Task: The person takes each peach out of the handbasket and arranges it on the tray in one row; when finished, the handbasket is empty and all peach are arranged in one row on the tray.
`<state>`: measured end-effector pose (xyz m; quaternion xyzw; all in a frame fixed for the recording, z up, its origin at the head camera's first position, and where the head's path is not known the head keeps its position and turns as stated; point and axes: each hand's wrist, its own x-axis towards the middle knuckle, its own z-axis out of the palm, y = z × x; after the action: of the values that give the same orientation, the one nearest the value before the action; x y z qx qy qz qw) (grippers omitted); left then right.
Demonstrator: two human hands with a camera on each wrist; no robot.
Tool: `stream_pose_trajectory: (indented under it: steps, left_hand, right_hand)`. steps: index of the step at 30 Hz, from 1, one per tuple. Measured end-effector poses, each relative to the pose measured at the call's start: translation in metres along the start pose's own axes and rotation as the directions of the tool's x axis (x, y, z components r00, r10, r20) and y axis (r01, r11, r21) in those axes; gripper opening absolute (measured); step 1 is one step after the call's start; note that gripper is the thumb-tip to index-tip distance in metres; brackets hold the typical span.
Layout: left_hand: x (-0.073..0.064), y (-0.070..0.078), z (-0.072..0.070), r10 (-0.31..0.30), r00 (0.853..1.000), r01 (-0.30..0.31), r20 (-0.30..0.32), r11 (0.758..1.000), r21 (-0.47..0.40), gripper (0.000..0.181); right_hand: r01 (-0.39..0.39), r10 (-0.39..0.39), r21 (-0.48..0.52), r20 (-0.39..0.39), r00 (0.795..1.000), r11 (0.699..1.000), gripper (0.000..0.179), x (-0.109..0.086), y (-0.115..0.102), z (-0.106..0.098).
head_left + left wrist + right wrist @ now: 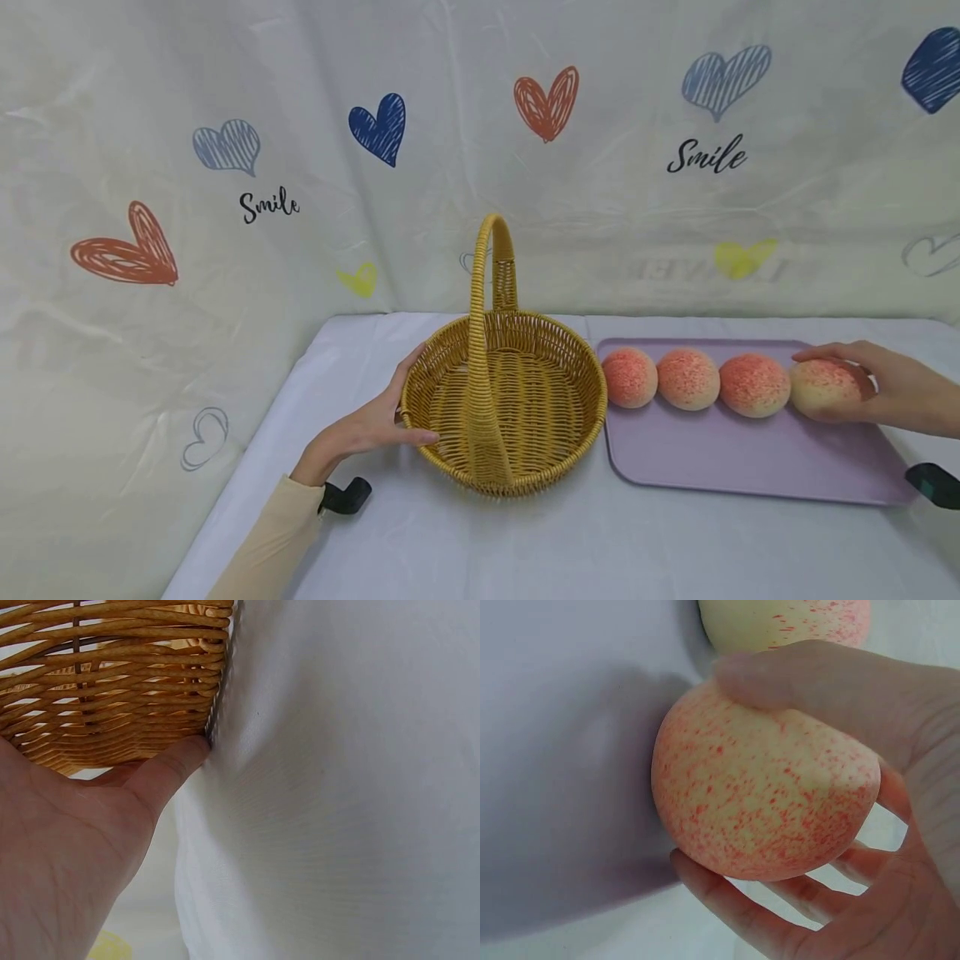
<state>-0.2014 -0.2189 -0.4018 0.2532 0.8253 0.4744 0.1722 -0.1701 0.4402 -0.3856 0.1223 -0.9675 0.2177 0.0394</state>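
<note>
On the left, a round wicker basket [525, 467] with a tall arched handle stands upright, nothing inside. My left hand [375, 421] holds its left side, thumb toward the front and fingers round the back; the left wrist view has the hand [75, 840] against the woven outer wall [112, 697], near the base. My right hand [892, 387] grips the rightmost peach [821, 387]. Close up, the thumb of the right hand [885, 900] lies across one side of this pale, red-speckled peach [757, 787] and the fingers spread along the other.
A lilac tray [735, 462] lies right of the basket. Along its back half sit three more peaches in a row: left [630, 377], middle [688, 379] and right [754, 385]. White cloth covers the table [525, 550]; behind hangs a curtain [450, 50] with printed hearts.
</note>
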Motion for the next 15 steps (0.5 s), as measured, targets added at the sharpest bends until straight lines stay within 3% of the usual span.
stream_pose_trajectory:
  steps: [7,12,15]
  left_hand:
    - [0.0012,-0.0002,-0.0003,0.005,1.000,-0.005,0.005,1.000,-0.012,0.128]
    - [0.0017,-0.0003,-0.0003,-0.001,1.000,0.001,0.007,1.000,-0.018,0.128]
    - [0.0017,-0.0013,-0.0005,-0.001,1.000,0.001,0.007,1.000,-0.025,0.128]
  right_hand:
    - [-0.038,0.039,-0.017,0.061,0.997,0.999,0.065,-0.0003,-0.0059,-0.0028]
    - [-0.004,0.004,0.002,0.028,1.000,1.000,0.068,-0.0027,-0.0065,-0.0026]
    - [0.032,-0.030,0.023,-0.048,0.998,0.999,0.069,-0.0028,-0.0071,-0.0041]
